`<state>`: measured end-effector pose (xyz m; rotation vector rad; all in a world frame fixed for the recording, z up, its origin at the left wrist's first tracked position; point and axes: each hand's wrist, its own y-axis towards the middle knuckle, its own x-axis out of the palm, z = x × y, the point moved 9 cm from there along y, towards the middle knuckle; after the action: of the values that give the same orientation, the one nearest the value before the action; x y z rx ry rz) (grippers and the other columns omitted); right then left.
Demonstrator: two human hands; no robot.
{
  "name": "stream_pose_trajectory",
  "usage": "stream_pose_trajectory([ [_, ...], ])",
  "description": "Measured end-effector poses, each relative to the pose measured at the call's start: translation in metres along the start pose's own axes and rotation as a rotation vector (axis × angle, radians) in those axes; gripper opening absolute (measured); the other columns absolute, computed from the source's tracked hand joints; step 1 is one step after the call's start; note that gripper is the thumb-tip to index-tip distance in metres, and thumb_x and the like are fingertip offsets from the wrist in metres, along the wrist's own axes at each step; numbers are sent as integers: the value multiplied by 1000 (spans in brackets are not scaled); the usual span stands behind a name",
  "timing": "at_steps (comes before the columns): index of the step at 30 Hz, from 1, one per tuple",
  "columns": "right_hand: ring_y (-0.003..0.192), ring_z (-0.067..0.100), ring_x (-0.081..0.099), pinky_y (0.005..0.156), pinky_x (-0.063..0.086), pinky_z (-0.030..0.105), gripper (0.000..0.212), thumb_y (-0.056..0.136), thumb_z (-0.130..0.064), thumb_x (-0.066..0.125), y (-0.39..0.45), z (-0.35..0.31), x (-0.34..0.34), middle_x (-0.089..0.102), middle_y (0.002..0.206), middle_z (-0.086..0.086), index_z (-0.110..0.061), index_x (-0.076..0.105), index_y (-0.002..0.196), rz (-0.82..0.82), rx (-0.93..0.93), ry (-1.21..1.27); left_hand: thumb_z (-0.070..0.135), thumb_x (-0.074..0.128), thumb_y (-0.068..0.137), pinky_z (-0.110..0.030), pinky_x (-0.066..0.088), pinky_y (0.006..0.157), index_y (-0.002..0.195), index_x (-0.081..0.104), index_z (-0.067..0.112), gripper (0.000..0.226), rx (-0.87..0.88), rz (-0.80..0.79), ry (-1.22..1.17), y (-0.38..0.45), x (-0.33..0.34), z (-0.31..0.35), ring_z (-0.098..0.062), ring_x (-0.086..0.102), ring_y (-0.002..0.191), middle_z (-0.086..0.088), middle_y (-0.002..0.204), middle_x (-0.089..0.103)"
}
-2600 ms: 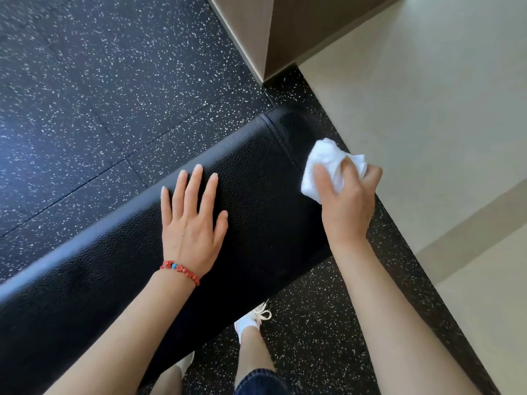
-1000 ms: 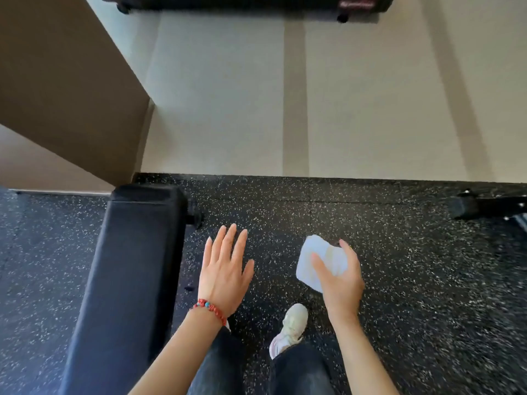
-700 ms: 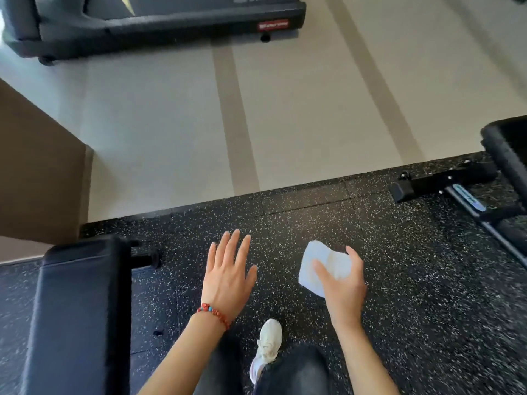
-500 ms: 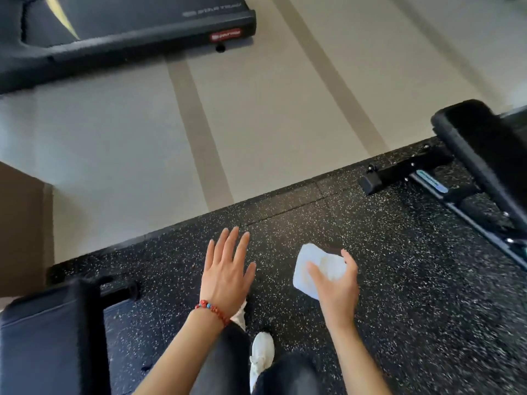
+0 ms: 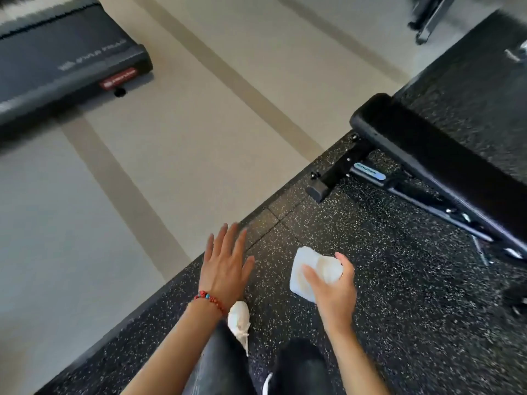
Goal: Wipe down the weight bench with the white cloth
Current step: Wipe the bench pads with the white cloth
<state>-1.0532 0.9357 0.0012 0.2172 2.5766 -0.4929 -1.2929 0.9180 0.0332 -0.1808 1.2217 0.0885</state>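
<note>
Your right hand (image 5: 333,289) pinches the crumpled white cloth (image 5: 312,270), thumb on its near face and fingers curled over its far edge, holding it in the air above the floor. Your left hand (image 5: 225,266) is spread flat, palm down, fingers straight and slightly fanned, touching nothing; a red beaded bracelet with one blue bead (image 5: 209,300) circles its wrist. The two hands hover side by side, apart from each other.

Below and between your forearms you see your dark trouser legs (image 5: 225,363) and a white laced sneaker (image 5: 239,319) planted just beneath the left wrist. Under both hands lies the black rubber floor speckled with white (image 5: 399,323); its edge runs diagonally past the fingertips of your left hand, where it meets a smooth beige floor with darker tan stripes (image 5: 185,138).

The black padded weight bench (image 5: 433,155) stands beyond and to the right of your right hand, well apart from the cloth, its long pad running off the right edge. Its black metal foot bar (image 5: 336,172) with a blue label (image 5: 369,171) rests on the speckled floor, nearer the cloth than the pad is.

Far ahead of your left hand, on the beige floor, sits the end of a dark grey treadmill deck with a red label (image 5: 71,61), blurred.
</note>
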Motion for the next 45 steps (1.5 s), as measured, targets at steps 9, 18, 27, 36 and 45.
stream_pose_trajectory([
  [9, 92, 16, 51, 76, 40, 26, 73, 65, -34, 81, 102, -23, -45, 55, 109, 2, -20, 45, 127, 175, 75, 77, 37, 40, 96, -40, -5, 114, 144, 29, 14, 55, 169, -67, 7, 126, 8, 80, -27, 11, 143, -10, 154, 22],
  [18, 92, 17, 50, 78, 40, 27, 71, 65, -35, 80, 254, -46, -112, 58, 116, 9, -21, 46, 126, 248, 103, 80, 44, 29, 96, -38, -9, 113, 147, 22, 18, 58, 257, -109, 43, 262, 34, 190, -24, 6, 144, -8, 155, 17],
  [27, 98, 16, 51, 83, 40, 27, 70, 65, -39, 79, 374, -67, -142, 58, 120, 6, -25, 45, 125, 291, 152, 110, 40, 31, 95, -44, 2, 112, 141, 35, 10, 55, 316, -125, 33, 378, 37, 256, -33, 21, 140, -16, 149, 31],
  [36, 102, 17, 52, 86, 43, 30, 70, 66, -40, 78, 490, -82, -120, 56, 113, -3, -32, 42, 125, 350, 290, 211, 34, 42, 96, -43, 1, 112, 143, 33, 10, 53, 458, -230, 61, 525, 71, 289, -33, 20, 140, -16, 150, 28],
  [45, 95, 13, 50, 80, 38, 25, 68, 66, -35, 79, 590, -89, -104, 55, 107, -4, -26, 46, 125, 452, 393, 216, 23, 60, 88, -57, 25, 103, 129, 50, -1, 48, 586, -275, 102, 644, 108, 315, -44, 44, 124, -25, 133, 50],
])
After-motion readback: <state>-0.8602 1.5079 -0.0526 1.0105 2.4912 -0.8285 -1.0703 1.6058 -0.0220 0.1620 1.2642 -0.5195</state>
